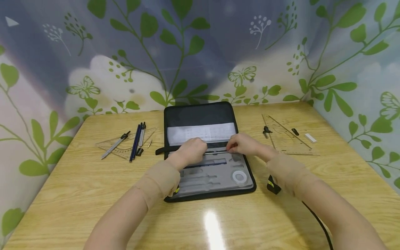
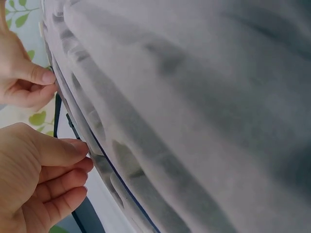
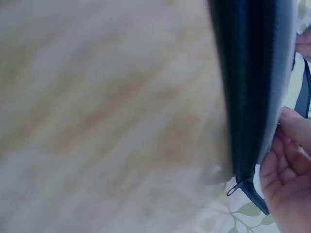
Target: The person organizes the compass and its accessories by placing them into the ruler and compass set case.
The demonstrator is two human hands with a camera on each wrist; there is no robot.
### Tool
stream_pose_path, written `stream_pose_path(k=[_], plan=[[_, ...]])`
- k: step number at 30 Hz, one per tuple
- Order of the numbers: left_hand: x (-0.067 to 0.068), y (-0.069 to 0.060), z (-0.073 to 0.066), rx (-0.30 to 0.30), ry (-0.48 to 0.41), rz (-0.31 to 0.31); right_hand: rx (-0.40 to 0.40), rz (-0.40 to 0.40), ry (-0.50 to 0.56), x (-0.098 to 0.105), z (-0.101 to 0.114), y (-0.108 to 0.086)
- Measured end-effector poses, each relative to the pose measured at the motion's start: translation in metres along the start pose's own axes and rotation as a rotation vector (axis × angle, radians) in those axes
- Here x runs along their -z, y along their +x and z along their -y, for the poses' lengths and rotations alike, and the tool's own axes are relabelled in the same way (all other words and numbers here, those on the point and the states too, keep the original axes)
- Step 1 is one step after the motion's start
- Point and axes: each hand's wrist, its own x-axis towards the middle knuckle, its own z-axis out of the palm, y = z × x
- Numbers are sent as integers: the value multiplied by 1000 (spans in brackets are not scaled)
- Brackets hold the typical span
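Note:
An open black zip case [image 1: 252,189] lies on the table, its grey moulded tray [image 1: 200,182] facing me. Across the top slot of the tray runs a slim, silvery, rod-like tool [image 1: 215,152]; its exact kind is not clear. My left hand [image 1: 191,151] pinches around its left end, fingertips partly hidden in the head view. The right hand [image 1: 243,144] pinches the other end between thumb and fingers. Below it, a dark blue pencil [image 1: 207,165] sits in another slot. A round white disc [image 1: 239,177] lies at the tray's lower right.
To the left lie a silver compass [image 1: 115,146], dark blue pencils [image 1: 135,142], another compass [image 1: 142,135] and a small brass-coloured piece [image 1: 150,143]. At right are a clear set square [image 1: 292,142], a black compass attachment [image 1: 266,131] and a white eraser [image 1: 310,138]. A cable [image 1: 322,222] trails near my right arm.

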Motion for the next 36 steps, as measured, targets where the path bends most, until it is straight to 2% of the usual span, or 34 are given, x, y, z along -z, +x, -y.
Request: stream_pose_path(k=[5, 12, 15, 18, 21, 25, 29, 33, 36], plan=[[1, 1, -3, -14, 25, -6, -139, 78, 117, 7, 3, 7], [-2, 2, -2, -27, 51, -8, -225, 149, 106, 15, 12, 13], [-3, 1, -3, -45, 61, -27, -227, 143, 77, 14, 14, 12], [-5, 1, -4, -68, 63, -41, -188, 139, 28, 13, 11, 8], [-6, 1, -4, -77, 52, -24, -134, 137, -27, 12, 4, 1], [-6, 1, -3, -62, 52, -2, -126, 134, -44, 15, -5, -5], [-4, -1, -1, -41, 33, 3, -208, 149, 24, 19, -9, -6], [-2, -1, -1, -34, 8, 6, -340, 193, 111, 22, -10, -4], [-1, 0, -1, -36, -1, 5, -423, 240, 133, 25, -8, 0]])
